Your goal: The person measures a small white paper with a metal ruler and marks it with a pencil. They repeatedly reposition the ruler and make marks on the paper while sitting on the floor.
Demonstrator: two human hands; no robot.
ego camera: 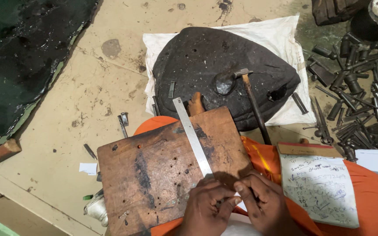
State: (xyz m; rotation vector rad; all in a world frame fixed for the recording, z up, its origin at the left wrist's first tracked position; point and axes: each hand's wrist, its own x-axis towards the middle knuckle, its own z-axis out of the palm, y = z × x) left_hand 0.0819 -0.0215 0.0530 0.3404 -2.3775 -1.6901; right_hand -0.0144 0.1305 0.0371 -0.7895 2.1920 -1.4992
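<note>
Board [154, 166] on lap, steel ruler [192, 135] across it. Left hand [206, 207] presses ruler's end; right hand [263, 203] pinches a thin tool, mostly hidden. Hammer [252, 102] beyond.

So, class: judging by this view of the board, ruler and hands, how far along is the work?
Early. Laid out: the wooden board sits on the lap with the steel ruler across it. In hand: left hand and right hand meet at the ruler's near end; what they pinch is hidden. Untouched: the hammer lies on the dark block.

Hammer [252, 102] on black stone slab [197, 57], scattered metal punches [359, 78], handwritten notepad [320, 188].
</note>
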